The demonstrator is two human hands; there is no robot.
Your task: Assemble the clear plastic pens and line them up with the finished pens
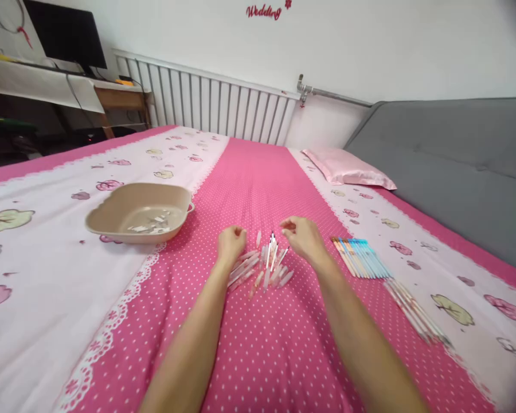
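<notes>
On the pink dotted bedspread lies a loose pile of pen parts, with pale barrels, clear caps and thin refills with dark tips. At the pile's left edge, my left hand is closed with its fingers curled in; whatever they may hold is hidden. My right hand hovers at the upper right of the pile, its fingers bent but apart, and nothing shows between them. To its right sits a neat row of blue and peach pens. Below that row lies a second group of pale pens.
A beige plastic basin with small white and grey pieces inside stands at the left. A pink pillow rests near the grey headboard. Behind are a white railing and a desk with a monitor.
</notes>
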